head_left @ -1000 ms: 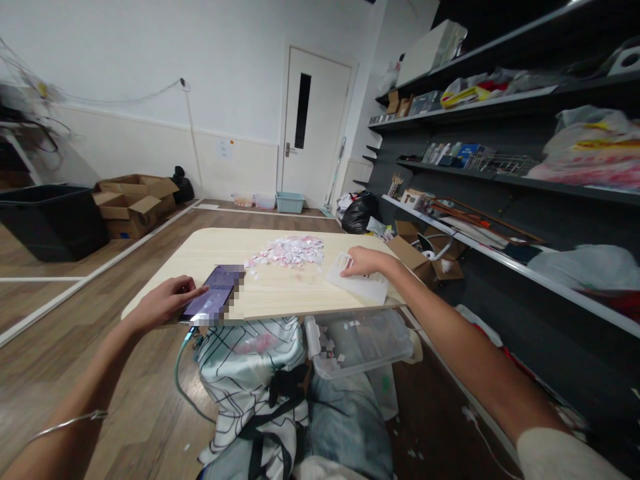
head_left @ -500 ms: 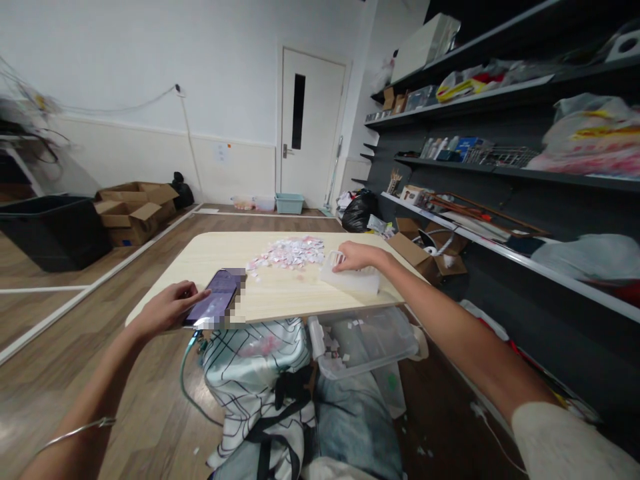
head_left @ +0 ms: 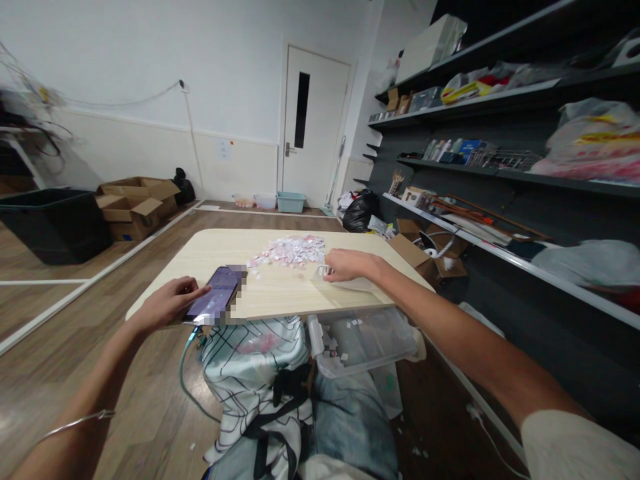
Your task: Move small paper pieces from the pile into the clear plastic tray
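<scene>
My left hand [head_left: 167, 303] rests on a phone [head_left: 215, 301] with a lit purple screen at the near left corner of the light wooden table [head_left: 220, 250]. A teal cable hangs from the phone. My right hand [head_left: 345, 265] grips the handle end of a translucent plastic lid [head_left: 350, 283] that lies almost flat on the table's right side. Just beyond it spreads a pile of small pink and white paper pieces [head_left: 290, 251].
A clear plastic bin [head_left: 370, 340] with a few paper scraps sits below the table's near edge, over my lap. Dark shelves [head_left: 500, 180] full of goods line the right wall. Cardboard boxes [head_left: 133, 207] and a black tub [head_left: 55, 223] stand at the left.
The plastic lid in my right hand has tipped down from a raised tilt to nearly flat and slid left toward the paper pile. My left hand stays on the phone.
</scene>
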{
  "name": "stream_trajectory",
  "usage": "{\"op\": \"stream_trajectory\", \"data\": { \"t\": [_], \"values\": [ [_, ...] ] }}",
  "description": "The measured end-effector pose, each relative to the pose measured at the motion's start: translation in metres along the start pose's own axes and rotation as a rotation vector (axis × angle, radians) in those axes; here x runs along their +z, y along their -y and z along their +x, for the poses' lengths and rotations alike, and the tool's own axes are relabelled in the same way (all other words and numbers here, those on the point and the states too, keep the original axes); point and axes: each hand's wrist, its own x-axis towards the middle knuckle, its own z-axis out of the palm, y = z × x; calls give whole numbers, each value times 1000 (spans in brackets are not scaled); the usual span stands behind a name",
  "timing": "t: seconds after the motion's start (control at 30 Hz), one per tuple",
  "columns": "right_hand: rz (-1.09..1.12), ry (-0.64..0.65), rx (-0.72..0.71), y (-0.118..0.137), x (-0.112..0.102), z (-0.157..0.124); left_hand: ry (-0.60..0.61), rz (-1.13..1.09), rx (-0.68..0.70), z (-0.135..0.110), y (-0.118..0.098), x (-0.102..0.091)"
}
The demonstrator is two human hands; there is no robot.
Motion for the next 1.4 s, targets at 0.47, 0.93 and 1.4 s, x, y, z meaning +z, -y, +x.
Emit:
{"op": "stream_trajectory", "data": {
  "t": [0.47, 0.93, 1.4],
  "values": [
    [-21, -11, -109, 30, -11, -5, -6, -33, -5, -1, -2, 0],
    [40, -24, -198, 45, -20, 12, 7, -26, -16, 0, 0, 1],
    [115, 11, -269, 67, -38, 30, -8, -6, 0, 1, 1, 0]
  ]
}}
